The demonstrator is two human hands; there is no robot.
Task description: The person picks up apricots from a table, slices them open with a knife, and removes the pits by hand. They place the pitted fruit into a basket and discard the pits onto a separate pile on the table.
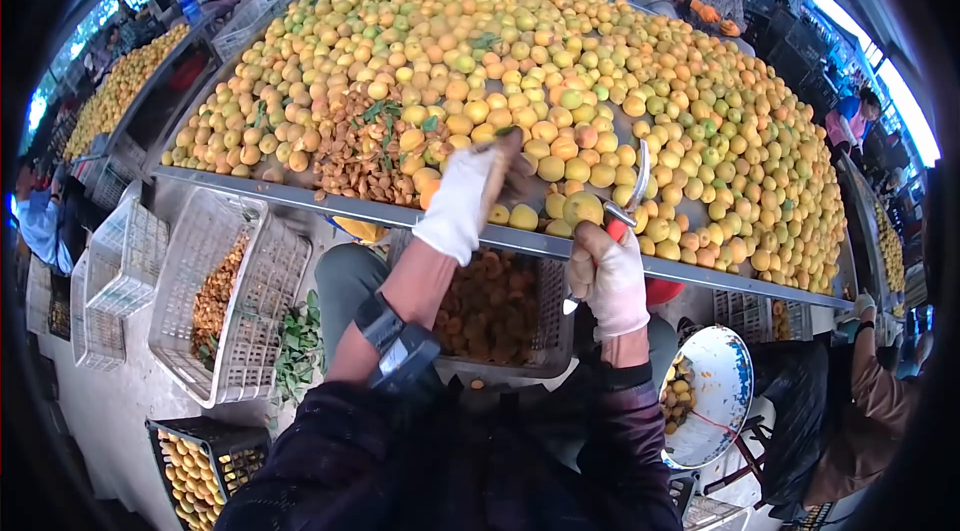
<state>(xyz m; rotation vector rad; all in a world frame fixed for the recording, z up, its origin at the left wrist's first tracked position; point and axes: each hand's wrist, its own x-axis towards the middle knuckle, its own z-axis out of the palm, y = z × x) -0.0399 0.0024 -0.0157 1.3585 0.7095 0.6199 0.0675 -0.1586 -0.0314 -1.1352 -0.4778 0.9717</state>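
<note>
Reaching into the apricots [560, 146] heaped on the table [300, 198], the gloved left hand [465, 196] hides its fingers, so its grip is unclear. At the table's near edge the right hand [610, 279] clenches a knife [636, 186]. The apricots look light, soft and easily bruised, so cup their sides.

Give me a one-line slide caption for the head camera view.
Gloved left hand among apricots on a metal table; right hand grips a curved knife.
</note>
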